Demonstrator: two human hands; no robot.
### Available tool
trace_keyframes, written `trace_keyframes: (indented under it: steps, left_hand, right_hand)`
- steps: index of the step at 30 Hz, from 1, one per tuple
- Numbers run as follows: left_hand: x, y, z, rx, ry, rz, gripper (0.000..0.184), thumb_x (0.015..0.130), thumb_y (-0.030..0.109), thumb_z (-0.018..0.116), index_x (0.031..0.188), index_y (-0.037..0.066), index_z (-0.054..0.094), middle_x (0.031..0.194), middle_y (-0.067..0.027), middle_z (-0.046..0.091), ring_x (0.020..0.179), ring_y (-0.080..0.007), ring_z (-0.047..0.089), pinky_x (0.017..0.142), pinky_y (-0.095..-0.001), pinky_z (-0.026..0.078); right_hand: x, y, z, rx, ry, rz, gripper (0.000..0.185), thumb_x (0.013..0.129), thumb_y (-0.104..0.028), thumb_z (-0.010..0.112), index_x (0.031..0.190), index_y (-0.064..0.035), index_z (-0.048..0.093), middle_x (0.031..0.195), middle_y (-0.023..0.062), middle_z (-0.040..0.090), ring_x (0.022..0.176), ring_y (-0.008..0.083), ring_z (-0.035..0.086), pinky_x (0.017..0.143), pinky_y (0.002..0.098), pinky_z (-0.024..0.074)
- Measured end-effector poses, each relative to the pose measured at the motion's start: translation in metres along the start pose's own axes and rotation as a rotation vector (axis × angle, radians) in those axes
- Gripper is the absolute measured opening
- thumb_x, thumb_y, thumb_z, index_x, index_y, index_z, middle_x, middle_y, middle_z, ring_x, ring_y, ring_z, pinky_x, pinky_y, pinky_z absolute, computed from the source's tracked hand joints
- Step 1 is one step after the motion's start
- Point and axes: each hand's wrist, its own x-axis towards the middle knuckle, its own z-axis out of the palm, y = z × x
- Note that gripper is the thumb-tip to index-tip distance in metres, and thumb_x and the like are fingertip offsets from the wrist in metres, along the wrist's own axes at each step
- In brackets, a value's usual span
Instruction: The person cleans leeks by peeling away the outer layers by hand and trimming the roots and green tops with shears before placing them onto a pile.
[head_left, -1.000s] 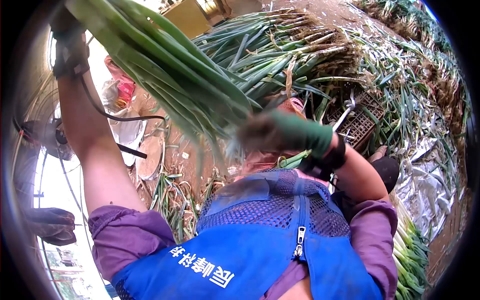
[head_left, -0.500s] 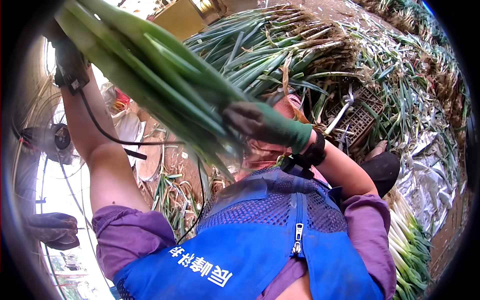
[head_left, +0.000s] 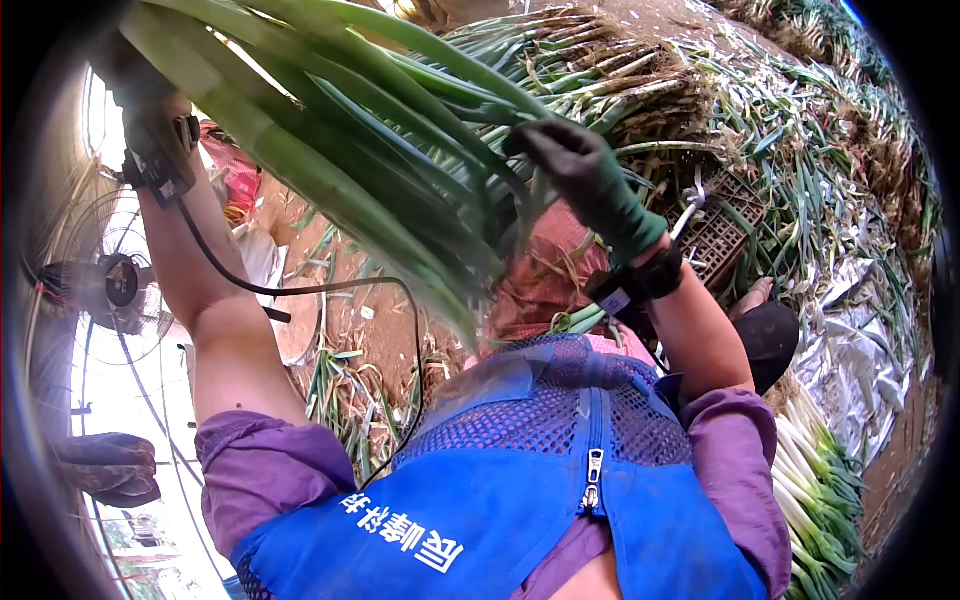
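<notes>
Brown floor (head_left: 385, 335) down below, messy with loose leaves (head_left: 790, 150), thickest toward the right edge. Near the far edge of the floor, a big pile of green onions (head_left: 600, 80), with dirty roots on the ends. Up in the air, over the far left side of the floor, the bunch of long green leaves (head_left: 380, 150), in front of the pile and between both hands. Toward the near right corner, a smaller white bundle (head_left: 820, 490), lying flat, with clean stalks. Between pile and bundle, a brown crate (head_left: 708, 248) full of holes. Looks only part done: clean bundle maybe finished, bunch in the air maybe halfway, rooty pile maybe left. Left hand (head_left: 132, 72) at the bunch's far left end, fingers lost in the dark; cannot tell if gripping. Right hand (head_left: 587, 175) by the leaf tips, fingers bent; cannot tell if pinching or just touching.
</notes>
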Motion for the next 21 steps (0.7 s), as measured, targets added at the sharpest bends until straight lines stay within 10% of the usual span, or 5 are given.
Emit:
trace_keyframes:
  steps: [14, 19, 21]
  left_hand:
    - [-0.008, 0.004, 0.005, -0.200, 0.007, -0.010, 0.032, 0.091, 0.028, 0.068, 0.105, 0.000, 0.066, 0.101, -0.0109, 0.067, 0.076, -0.0135, 0.064, 0.064, -0.0281, 0.050]
    - [-0.013, 0.000, 0.010, -0.519, -0.009, 0.038, 0.034, 0.090, 0.029, 0.068, 0.107, -0.001, 0.065, 0.104, -0.0119, 0.067, 0.077, -0.0134, 0.063, 0.065, -0.0282, 0.050]
    - [-0.020, -0.009, 0.011, -0.996, -0.056, 0.118, 0.035, 0.090, 0.029, 0.068, 0.108, -0.001, 0.065, 0.105, -0.0122, 0.067, 0.078, -0.0134, 0.063, 0.065, -0.0282, 0.050]
  right_hand:
    - [-0.041, 0.031, -0.074, -0.147, 0.026, 0.458, 0.030, 0.096, -0.030, 0.063, 0.101, -0.0014, 0.070, 0.089, 0.0011, 0.068, 0.079, 0.0073, 0.060, 0.074, 0.0235, 0.0495]
    - [-0.043, 0.041, -0.045, 0.124, 0.046, 0.277, 0.034, 0.097, -0.026, 0.064, 0.118, 0.0011, 0.067, 0.106, 0.0074, 0.071, 0.095, 0.0131, 0.065, 0.087, 0.0265, 0.0508]
    - [-0.048, 0.049, -0.026, -0.175, -0.261, 0.161, 0.036, 0.097, -0.027, 0.064, 0.121, -0.0001, 0.066, 0.107, 0.0097, 0.072, 0.099, 0.0151, 0.066, 0.091, 0.0288, 0.0510]
